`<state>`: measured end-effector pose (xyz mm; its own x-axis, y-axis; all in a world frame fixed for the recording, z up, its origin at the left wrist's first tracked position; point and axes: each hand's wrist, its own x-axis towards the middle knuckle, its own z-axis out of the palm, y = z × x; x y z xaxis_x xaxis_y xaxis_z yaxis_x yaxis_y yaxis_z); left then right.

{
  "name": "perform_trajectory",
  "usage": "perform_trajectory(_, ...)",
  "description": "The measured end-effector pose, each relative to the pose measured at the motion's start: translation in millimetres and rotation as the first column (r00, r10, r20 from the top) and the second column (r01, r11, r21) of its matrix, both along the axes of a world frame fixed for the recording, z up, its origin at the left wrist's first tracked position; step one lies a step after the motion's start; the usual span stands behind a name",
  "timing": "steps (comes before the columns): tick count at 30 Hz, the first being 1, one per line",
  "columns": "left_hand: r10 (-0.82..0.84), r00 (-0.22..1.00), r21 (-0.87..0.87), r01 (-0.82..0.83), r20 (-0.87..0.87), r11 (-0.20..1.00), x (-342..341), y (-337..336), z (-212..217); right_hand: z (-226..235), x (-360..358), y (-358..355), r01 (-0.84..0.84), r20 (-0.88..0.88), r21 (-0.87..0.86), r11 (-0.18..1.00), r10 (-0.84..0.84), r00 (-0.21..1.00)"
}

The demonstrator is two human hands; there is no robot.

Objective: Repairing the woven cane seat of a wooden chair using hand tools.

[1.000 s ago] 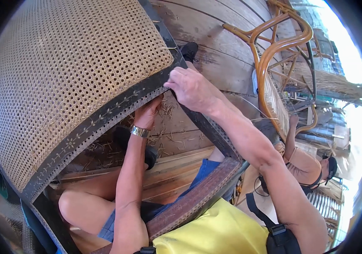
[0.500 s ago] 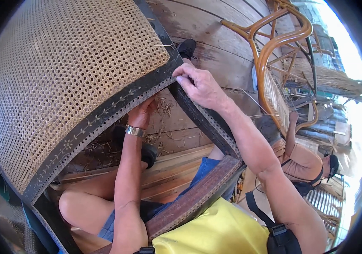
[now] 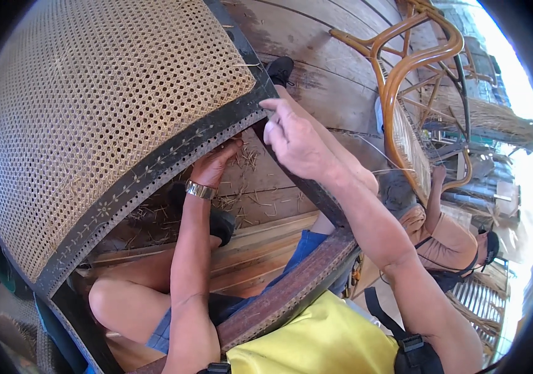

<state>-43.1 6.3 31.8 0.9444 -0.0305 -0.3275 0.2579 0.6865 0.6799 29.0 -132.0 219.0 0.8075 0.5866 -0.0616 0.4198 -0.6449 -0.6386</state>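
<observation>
A large woven cane panel point(image 3: 135, 93) in a dark frame point(image 3: 148, 168) with a painted floral border spans the upper left. My left hand point(image 3: 213, 165), with a metal watch band at its wrist, reaches under the frame's lower edge. That edge partly hides its fingers, so their grip does not show. My right hand point(image 3: 297, 140) is at the frame's right corner. Its index finger stretches out to the corner, the thumb apart from it and the other fingers bent. Nothing shows between them. A thin pale strand end point(image 3: 246, 65) sticks out at the cane's right edge.
A dark reddish curved rail point(image 3: 291, 290) crosses in front of my body. Cane scraps point(image 3: 251, 206) litter the wooden floor point(image 3: 316, 68). A bent rattan chair point(image 3: 397, 81) lies at the upper right, with another person point(image 3: 450, 243) beside it.
My right index finger has straightened from a bent, pinched pose, and the hand has shifted slightly right. More of my left hand shows below the frame edge. The other person's arm has moved slightly.
</observation>
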Motion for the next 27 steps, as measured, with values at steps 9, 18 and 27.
perform_trajectory(9, 0.038, 0.998, -0.399, -0.012, 0.059, 0.917, -6.2, 27.9, -37.4, -3.4, 28.1, 3.5, 0.287, -0.397, 0.231, 0.930, -0.179, 0.900)
perform_trajectory(18, 0.106, 0.994, -0.565, -0.077, 0.018, 0.821, -8.8, 39.5, -43.8, -16.5, 29.1, 2.1, 0.480, -0.642, 0.357, 0.801, -0.162, 0.749)
perform_trajectory(27, 0.068, 0.997, -0.606, -0.028, 0.042, 0.795, -8.9, 35.9, -42.3, -29.7, 13.7, 11.1, 0.281, -0.435, 0.319, 0.905, -0.123, 0.892)
